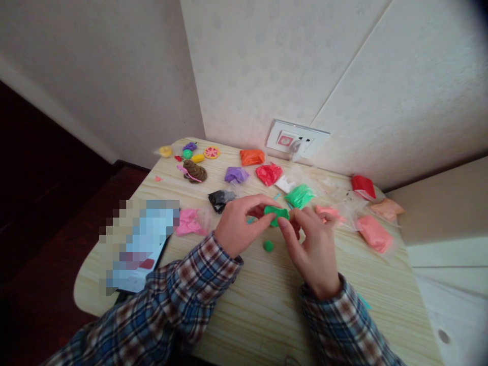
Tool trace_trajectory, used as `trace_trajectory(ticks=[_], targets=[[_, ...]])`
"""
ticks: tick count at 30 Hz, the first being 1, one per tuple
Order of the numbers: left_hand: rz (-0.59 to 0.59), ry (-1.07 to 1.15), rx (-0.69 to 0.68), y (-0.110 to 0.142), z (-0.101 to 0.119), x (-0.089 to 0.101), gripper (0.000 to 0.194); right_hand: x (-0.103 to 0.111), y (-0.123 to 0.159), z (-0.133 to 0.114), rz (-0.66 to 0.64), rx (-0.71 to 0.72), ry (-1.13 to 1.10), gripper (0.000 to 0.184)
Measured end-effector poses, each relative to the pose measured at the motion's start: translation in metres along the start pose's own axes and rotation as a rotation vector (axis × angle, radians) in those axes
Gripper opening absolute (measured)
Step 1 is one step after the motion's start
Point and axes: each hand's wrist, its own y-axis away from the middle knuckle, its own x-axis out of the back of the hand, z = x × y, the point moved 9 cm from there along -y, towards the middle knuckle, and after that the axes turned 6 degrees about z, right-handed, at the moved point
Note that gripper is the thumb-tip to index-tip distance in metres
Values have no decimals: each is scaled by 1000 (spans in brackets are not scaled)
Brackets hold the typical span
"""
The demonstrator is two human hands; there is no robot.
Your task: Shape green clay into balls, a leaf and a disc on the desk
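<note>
A flattened piece of green modelling clay [277, 215] with a wavy rim is held between both hands, above the table. My left hand [244, 221] pinches its left side between thumb and fingers. On the right side, my right hand [310, 246] grips the same piece, its thumb at the near rim. Just below them on the tabletop lies a small dark green clay ball [268, 246]. A bag of bright green clay [299, 196] lies behind the hands, and a black clay packet [221, 200] is beyond my left hand.
Clay packets in red [269, 174], purple [236, 175], orange [252, 157] and pink [189, 222] lie around the wooden table [251, 315]. Finished clay shapes, including a brown coiled one [194, 172], sit at back left. A blurred-out tablet [147, 244] is at left; a wall socket [297, 140] is behind.
</note>
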Motion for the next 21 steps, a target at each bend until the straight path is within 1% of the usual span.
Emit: trace_trajectory(ticks=[4, 6, 9, 15, 21], targets=[[2, -145, -123, 1, 12, 0, 22, 1, -1, -2, -3, 29, 30, 29], [9, -156, -137, 2, 13, 0, 27, 1, -1, -3, 6, 48, 55, 28], [34, -104, -88, 3, 7, 1, 29, 2, -1, -4, 20, 52, 70, 28], [90, -18, 32, 1, -6, 5, 8, 1, 0, -4, 16, 27, 44, 29], [108, -53, 34, -1, -5, 9, 2, -1, -1, -2, -12, 38, 33, 32]])
